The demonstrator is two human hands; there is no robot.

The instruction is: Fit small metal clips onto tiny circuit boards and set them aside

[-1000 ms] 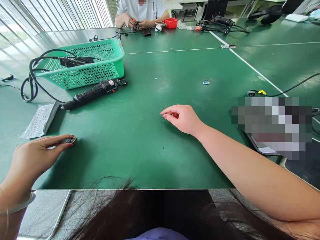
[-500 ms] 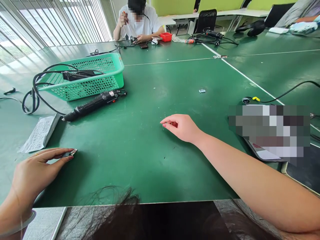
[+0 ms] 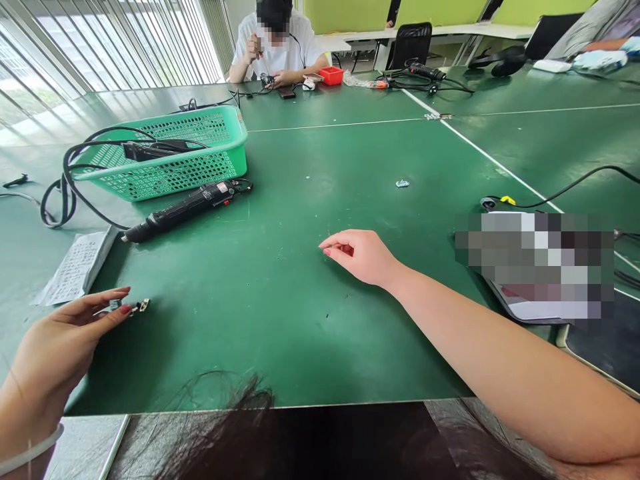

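My left hand (image 3: 65, 340) is at the left, its thumb and index finger parted. A small electronic part (image 3: 145, 305) with a metal end and a grey piece lies at and between those fingertips, partly hidden by them. My right hand (image 3: 363, 257) rests over the middle of the green table (image 3: 280, 320), loosely curled, thumb and index tips close together with nothing visible between them. Beyond my left hand are a white packet (image 3: 77, 267) with printed marks and a black electric screwdriver (image 3: 187, 212) lying on its side.
A green mesh basket (image 3: 185, 170) holds a black device and cables. A tiny pale piece (image 3: 403, 183) lies beyond my right hand. At the right is a blurred-out flat device (image 3: 537, 267) with a cable. Across the table, a person (image 3: 277, 50) works near a red tray (image 3: 331, 75).
My left hand's fingertips have parted and drawn back to the left, while the small electronic part stays in nearly the same place. My right hand has hardly moved.
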